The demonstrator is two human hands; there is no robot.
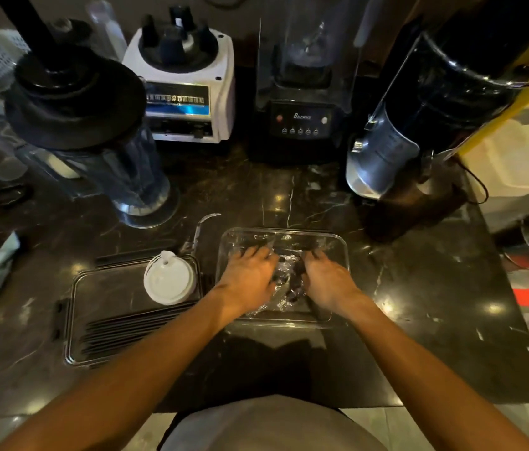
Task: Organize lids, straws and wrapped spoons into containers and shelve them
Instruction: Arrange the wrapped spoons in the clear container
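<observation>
From the head camera we look down at a dark marble counter (289, 196). Both of our hands are inside a clear dish (338, 249) at the middle of the counter. The left hand (250, 271) and right hand (328, 278) lie palm down, side by side, fingers curled onto a pile of wrapped spoons (286, 278). The spoons sit between and under the fingertips, dark shapes in crinkled clear wrap. We cannot tell whether either hand has a firm grip or only presses on them. The pile's long axis seems to run from near us toward the far rim, though the wrap blurs it. To the left, just beside the dish, is a clear tray (76, 320). It holds black straws (133, 323) lying flat, their length running left to right, tilted slightly up at the right. A stack of white lids (169, 278) stands in the tray's far right corner, near the left hand. Blenders (188, 79) line the back.
</observation>
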